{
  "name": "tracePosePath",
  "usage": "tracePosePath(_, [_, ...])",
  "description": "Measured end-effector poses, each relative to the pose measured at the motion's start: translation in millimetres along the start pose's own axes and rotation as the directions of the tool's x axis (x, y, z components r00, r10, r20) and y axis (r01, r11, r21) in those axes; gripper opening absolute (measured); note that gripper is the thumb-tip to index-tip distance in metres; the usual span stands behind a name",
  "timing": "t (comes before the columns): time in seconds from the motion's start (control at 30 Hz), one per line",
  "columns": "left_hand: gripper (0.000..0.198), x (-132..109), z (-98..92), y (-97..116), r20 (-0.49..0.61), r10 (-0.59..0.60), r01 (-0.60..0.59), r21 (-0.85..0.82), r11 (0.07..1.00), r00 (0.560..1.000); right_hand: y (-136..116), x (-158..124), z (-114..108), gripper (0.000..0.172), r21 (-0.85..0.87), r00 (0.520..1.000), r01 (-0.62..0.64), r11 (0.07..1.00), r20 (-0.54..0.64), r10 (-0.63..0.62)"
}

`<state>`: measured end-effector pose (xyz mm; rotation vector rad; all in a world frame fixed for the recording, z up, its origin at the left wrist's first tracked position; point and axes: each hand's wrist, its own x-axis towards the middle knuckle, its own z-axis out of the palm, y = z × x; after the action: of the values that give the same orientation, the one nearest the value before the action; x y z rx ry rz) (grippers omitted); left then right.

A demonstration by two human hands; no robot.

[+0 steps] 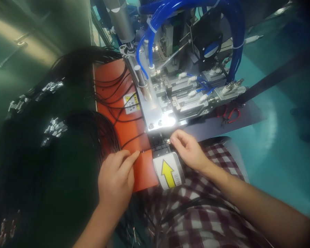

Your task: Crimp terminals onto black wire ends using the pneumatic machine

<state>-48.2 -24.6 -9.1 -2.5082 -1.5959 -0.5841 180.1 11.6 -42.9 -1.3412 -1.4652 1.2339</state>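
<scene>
My left hand [116, 179] pinches a thin black cable [152, 148] at its small ring-like end, over the orange pad [113, 100]. Stretched taut, that cable runs right to my right hand [188, 150], whose fingers pinch its other end with a small metal tip, just in front of the machine's slot [160, 146]. Both hands are closed on the same cable. A label with a yellow arrow [167, 170] lies between my hands, pointing toward the machine.
A metal machine [170, 100] with blue hoses [155, 27] and pneumatic fittings fills the top centre. Bundles of black cables with metal ends [54, 125] lie at left. Red-handled pliers [229, 115] rest at right. A checked garment [196, 210] covers my lap.
</scene>
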Motion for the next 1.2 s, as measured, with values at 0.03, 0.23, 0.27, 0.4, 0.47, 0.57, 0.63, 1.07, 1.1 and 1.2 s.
tracePosePath(0.03, [0.027,0,0.2,0,-0.003,-0.002,0.002,0.000,1.000,1.000,-1,0,-1,0.023,0.015,1.000,-0.022,1.000,0.019,0.022])
tracePosePath(0.23, [0.027,-1,0.9,0,-0.011,-0.017,0.017,-0.012,1.000,1.000,-2,-1,-6,0.028,0.036,0.988,-0.127,0.991,0.095,0.123])
tracePosePath(0.27, [0.027,-1,0.8,0,-0.012,-0.019,0.019,-0.019,1.000,1.000,-2,-2,-6,0.028,0.034,0.986,-0.139,0.990,0.099,0.135])
tracePosePath(0.4, [0.027,-1,0.7,1,-0.021,-0.034,0.033,-0.036,0.999,0.999,-7,-12,-8,0.018,-0.118,0.997,-0.048,0.992,-0.073,0.039])
tracePosePath(0.47, [0.028,-1,0.8,1,-0.024,-0.042,0.041,-0.025,0.999,0.999,-13,-18,-10,0.015,-0.242,0.983,0.087,0.966,-0.140,-0.123])
tracePosePath(0.57, [0.029,-1,0.9,1,-0.024,-0.042,0.042,-0.009,0.999,0.999,-20,-26,-11,0.024,-0.413,0.960,0.253,0.875,-0.003,-0.279])
tracePosePath(0.63, [0.028,0,0.9,1,-0.020,-0.043,0.043,-0.006,0.999,0.999,-24,-27,-12,0.028,-0.535,0.949,0.294,0.792,0.062,-0.310])
tracePosePath(1.07, [0.025,3,-3.2,2,-0.016,-0.086,0.084,-0.111,0.990,0.996,-36,-30,-24,0.023,-0.621,0.945,0.277,0.733,0.036,-0.326])
tracePosePath(1.1, [0.024,3,-3.4,2,-0.017,-0.094,0.091,-0.136,0.987,0.995,-32,-36,-26,0.021,-0.563,0.941,0.249,0.788,-0.051,-0.334])
tracePosePath(1.2, [0.020,2,-3.3,2,-0.019,-0.097,0.094,-0.142,0.985,0.995,-9,-59,-35,0.015,-0.467,0.946,0.139,0.873,-0.197,-0.257])
